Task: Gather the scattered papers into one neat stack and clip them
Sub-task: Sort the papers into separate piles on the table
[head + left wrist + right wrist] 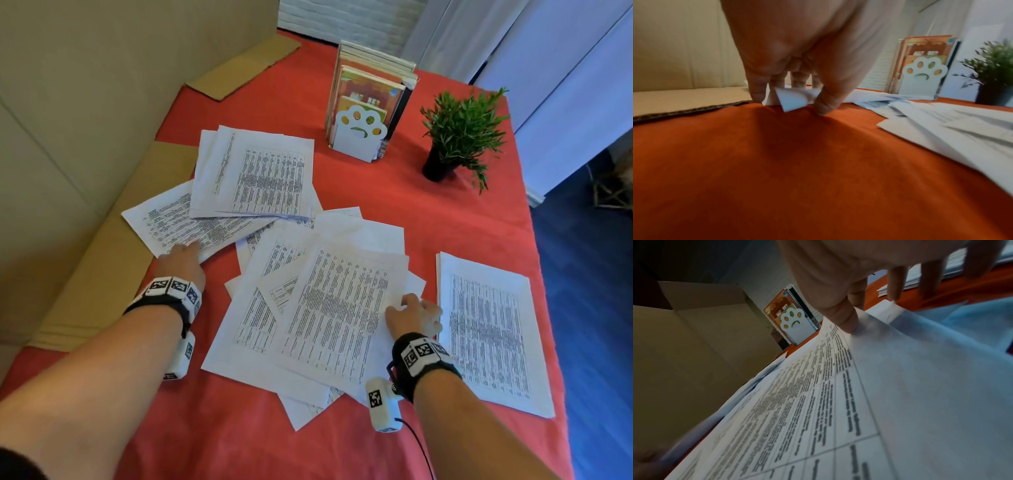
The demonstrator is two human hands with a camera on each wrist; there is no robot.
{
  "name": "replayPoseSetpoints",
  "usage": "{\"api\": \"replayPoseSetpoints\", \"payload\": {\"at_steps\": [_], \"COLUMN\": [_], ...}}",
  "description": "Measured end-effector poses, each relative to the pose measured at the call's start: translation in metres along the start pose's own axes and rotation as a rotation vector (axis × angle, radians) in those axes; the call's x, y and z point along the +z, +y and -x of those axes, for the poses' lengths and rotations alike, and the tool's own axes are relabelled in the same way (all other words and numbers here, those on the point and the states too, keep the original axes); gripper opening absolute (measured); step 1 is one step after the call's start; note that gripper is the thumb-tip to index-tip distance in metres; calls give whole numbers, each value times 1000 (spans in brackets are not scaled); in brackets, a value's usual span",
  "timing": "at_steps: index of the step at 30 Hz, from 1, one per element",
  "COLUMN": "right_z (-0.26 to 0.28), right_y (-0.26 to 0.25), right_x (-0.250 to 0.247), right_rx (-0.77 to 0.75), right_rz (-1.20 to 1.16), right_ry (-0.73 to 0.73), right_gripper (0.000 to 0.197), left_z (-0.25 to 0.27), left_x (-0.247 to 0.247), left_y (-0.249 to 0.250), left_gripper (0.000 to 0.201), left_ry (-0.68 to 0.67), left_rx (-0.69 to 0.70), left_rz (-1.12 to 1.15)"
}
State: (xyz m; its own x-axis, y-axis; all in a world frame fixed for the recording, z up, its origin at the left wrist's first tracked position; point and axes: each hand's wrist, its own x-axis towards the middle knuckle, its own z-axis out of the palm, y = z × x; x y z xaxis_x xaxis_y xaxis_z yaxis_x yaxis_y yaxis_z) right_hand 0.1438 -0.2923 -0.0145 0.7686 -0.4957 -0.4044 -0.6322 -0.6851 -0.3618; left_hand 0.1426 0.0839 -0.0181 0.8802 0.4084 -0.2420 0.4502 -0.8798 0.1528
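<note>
Printed white sheets lie scattered on the red tablecloth [428,212]. One sheet [171,222] lies at the left, half under a back pile [260,171]. A loose middle pile [325,308] is fanned out, and a squared stack [489,335] lies at the right. My left hand [186,248] is at the left sheet's near corner. In the left wrist view this corner [791,100] curls up between the fingers and thumb of the left hand [791,91]. My right hand [411,305] holds the middle pile's right edge. Its thumb [846,321] is on the top sheet [838,402], fingers past the edge. No clip is in view.
A paw-shaped bookend [359,133] holding books stands at the back. A small potted plant [459,133] is at the back right. Flat cardboard [102,257] lies along the table's left side. The table's right edge [548,308] drops to a blue floor.
</note>
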Motion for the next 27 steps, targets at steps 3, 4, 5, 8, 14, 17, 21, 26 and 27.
{"api": "replayPoseSetpoints", "payload": {"at_steps": [3,4,5,8,14,17,21,26,27], "right_z": [-1,-2,-3,-2,7,11,18,27,29], "right_y": [-2,-2,-4,-6,-9,5,34,55,55], "right_x": [-1,-1,-1,-3,-4,-8,-12,-7,-6], "right_rx": [-15,-37,-56,-61,-189,-180,-147,-169,-173], "right_rz": [-41,-79,-119,-223,-251,-186,-118,-76,-54], "right_ry": [-6,-20,-36,-88,-233,-224,-244,-253,-226], "right_gripper": [27,24,19,18,41,42,48,39,33], "left_z": [2,4,7,26,63,85,111,93,79], "left_x": [3,2,3,11,26,27,24,-1,-5], "left_y": [0,3,7,22,35,40,44,64,62], "left_gripper": [45,47,46,44,71,68,43,29,26], "left_ry": [24,14,-6,-111,-285,-386,-545,-359,-280], "left_rx": [55,74,103,241,322,330,316,95,-9], "left_rz": [46,91,118,101,174,185,152,364,451]}}
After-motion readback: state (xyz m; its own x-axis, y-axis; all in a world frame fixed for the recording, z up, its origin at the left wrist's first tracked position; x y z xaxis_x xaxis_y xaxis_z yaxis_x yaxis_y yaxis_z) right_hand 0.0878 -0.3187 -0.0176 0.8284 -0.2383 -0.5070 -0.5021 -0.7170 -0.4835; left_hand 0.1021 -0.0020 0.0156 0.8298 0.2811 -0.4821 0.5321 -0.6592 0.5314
